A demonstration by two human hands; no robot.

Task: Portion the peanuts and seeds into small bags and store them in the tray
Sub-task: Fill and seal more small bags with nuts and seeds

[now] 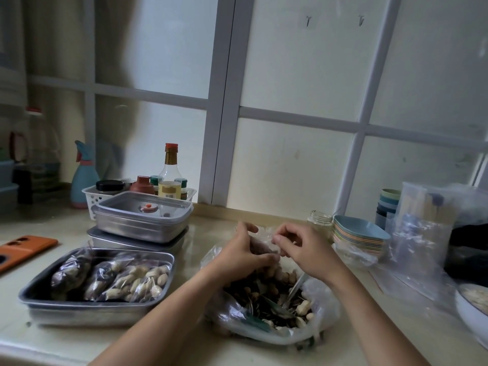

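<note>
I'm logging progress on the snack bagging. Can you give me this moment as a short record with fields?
left: left hand, fingers curled round a small clear plastic bag
right: right hand pinches the same bag's edge
supply: large clear plastic bag of peanuts and dark seeds, open on the counter below both hands; a metal utensil lies in it
tray: rectangular steel tray, left of the supply
stored: filled small bags in the tray, at least three; exact count unclear
</note>
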